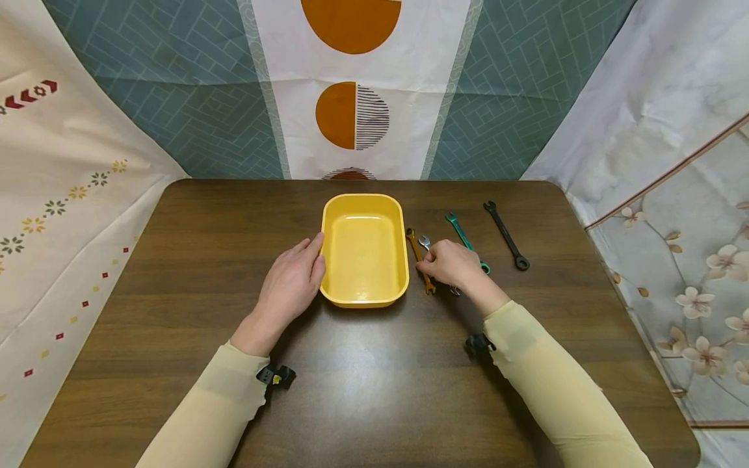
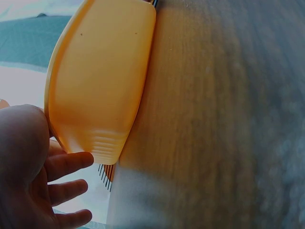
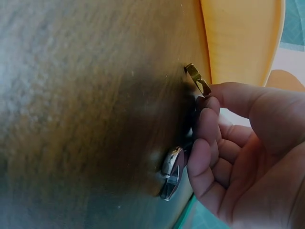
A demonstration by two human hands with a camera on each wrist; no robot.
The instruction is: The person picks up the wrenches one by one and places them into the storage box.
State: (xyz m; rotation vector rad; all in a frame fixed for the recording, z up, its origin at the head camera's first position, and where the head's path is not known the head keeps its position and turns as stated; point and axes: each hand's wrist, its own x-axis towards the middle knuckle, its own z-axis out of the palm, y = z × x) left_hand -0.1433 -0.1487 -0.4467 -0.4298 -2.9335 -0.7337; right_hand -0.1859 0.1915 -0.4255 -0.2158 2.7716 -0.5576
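Observation:
A yellow rectangular tray (image 1: 332, 296) sits on the table. My left hand (image 1: 292, 281) rests against its left side, fingertips at the rim; the left wrist view shows the outer fingers extended beside the tray (image 2: 100, 81). Just right of the tray lies a gold-coloured wrench (image 1: 413, 244). My right hand (image 1: 453, 263) pinches it near its middle between thumb and index finger, with one end of the gold wrench (image 3: 198, 78) showing in the right wrist view. Under the right hand is a silver wrench (image 1: 424, 242), its middle hidden.
A teal wrench (image 1: 459, 230) lies beyond the right hand, partly covered by it. Farther right is a black wrench (image 1: 504, 234) with a ring end. The brown wooden table (image 1: 363, 403) meets a hanging patterned cloth (image 1: 193, 97) at the back.

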